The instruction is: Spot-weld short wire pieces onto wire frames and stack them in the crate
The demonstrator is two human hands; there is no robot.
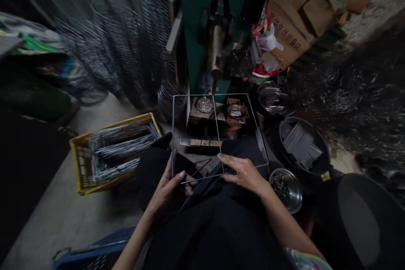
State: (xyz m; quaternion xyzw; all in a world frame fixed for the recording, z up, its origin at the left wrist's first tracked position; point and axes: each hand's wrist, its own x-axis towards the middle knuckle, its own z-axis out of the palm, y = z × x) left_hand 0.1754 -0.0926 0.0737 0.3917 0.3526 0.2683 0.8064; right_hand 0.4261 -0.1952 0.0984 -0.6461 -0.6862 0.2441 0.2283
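Observation:
A rectangular metal wire frame (173, 124) with one wire across its middle is held over my lap. My left hand (167, 185) is closed around its near left corner, thumb along the near wire. My right hand (245, 175) pinches the near side where the middle wire meets it. The frame's far side lies at the tip of a rod (217, 57) on a green machine (196, 17); I cannot tell whether they touch. Below the frame's far part is a round dish of small metal bits (205, 104), beside another dark dish (236, 112).
At left stands a yellow crate (79, 168) of wire frames, with stacked wire racks (120, 46) behind. At right are a black tub with flat grey pieces (300, 145), a metal bowl of small parts (292, 185) and a cardboard box (289, 21). A blue basket (91, 253) sits near left.

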